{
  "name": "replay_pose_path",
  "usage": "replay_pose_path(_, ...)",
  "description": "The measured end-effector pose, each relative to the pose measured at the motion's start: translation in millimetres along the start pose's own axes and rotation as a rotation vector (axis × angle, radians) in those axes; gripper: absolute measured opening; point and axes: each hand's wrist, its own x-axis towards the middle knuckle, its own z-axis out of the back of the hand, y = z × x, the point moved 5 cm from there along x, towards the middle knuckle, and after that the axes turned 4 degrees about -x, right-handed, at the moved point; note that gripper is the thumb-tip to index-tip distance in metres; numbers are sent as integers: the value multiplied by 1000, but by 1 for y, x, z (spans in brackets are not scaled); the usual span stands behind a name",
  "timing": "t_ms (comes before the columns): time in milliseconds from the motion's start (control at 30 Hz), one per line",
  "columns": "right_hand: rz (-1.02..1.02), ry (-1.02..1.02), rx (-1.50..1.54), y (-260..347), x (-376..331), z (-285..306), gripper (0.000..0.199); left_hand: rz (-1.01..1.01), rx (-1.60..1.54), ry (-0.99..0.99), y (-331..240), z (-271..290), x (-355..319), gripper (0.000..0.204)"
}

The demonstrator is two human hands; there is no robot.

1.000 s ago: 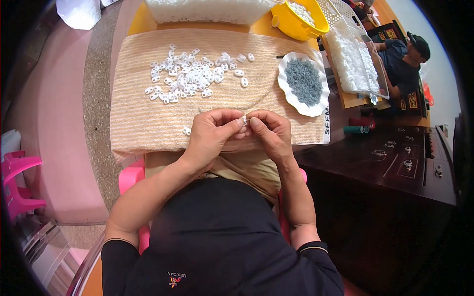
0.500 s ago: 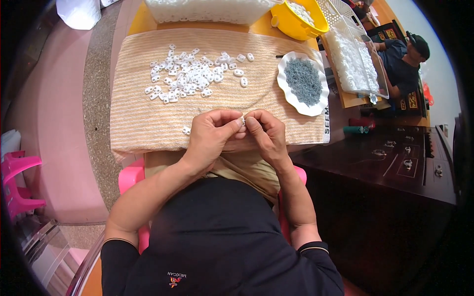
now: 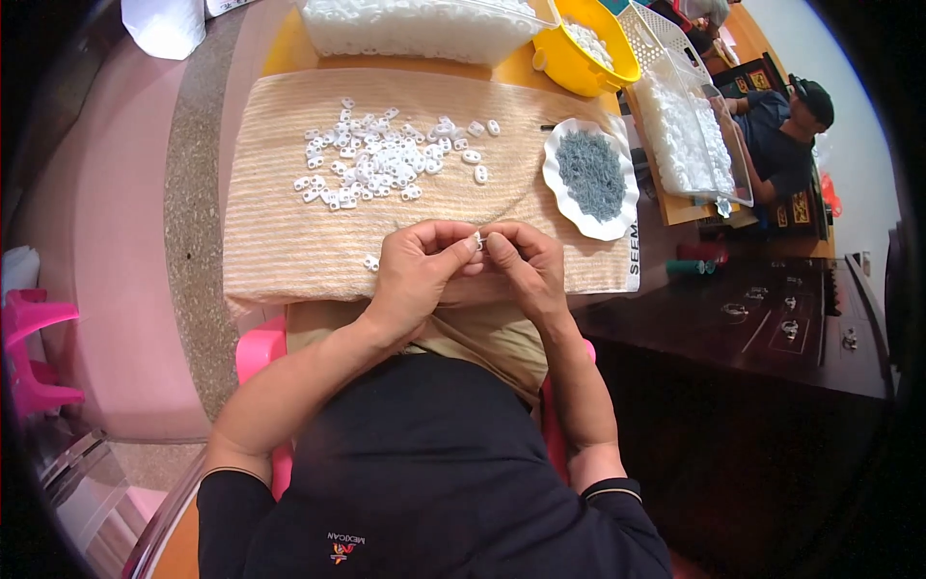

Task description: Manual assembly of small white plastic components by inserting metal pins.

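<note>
Left hand: my left hand (image 3: 417, 272) is curled, thumb and forefinger pinched on a small white piece (image 3: 476, 239); the other fingers are folded under.
Right hand: my right hand (image 3: 526, 265) meets it from the other side, fingertips pressed to the same piece. I cannot tell whether it also holds something finer.
Piece held: it sits between the two thumbs, above the near edge of the cloth. Too small to read its long axis.
Nearer hand: both touch it; the left appears to carry the grip.
Loose pieces: a scatter of white pieces (image 3: 381, 159) lies beyond the left hand, well apart from it. One stray piece (image 3: 370, 261) lies just left of the left hand.
Dish: a white scalloped dish (image 3: 558, 198) of small grey parts (image 3: 590, 174) lies beyond the right hand, near it, and is the closer reach for that hand.
Cloth: a beige ribbed cloth (image 3: 280, 232) covers the desk (image 3: 280, 58); bare cloth lies between the hands and the scatter.
Edges: the near cloth edge runs just under the wrists; a dark cabinet (image 3: 772, 318) stands to the right.
Far side: a clear tub (image 3: 415, 34), a yellow bowl (image 3: 579, 68) and a white basket (image 3: 690, 125) hold more white pieces.
Others: another person (image 3: 781, 145) sits beyond the basket.
</note>
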Motion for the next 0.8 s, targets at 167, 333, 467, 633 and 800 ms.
replay_pose_path(167, 2, -24, -17, 10, 16, 10, 17, -13, -47, -37, -3, 4, 1, 15)
replay_pose_path(333, 267, -195, -757, 29, 52, 16, 14, -21, -63, -99, -9, 5, 1, 15)
replay_pose_path(467, 278, -223, -1092, 32, 65, 5, 16, -27, -86, -98, -10, 7, 2, 15)
replay_pose_path(633, 218, -199, -1096, 25, 68, -3, 16, -25, -102, -99, -14, 8, 2, 15)
replay_pose_path(800, 394, -187, -1123, 26, 65, -9, 12, -37, -116, -98, -15, 8, 2, 15)
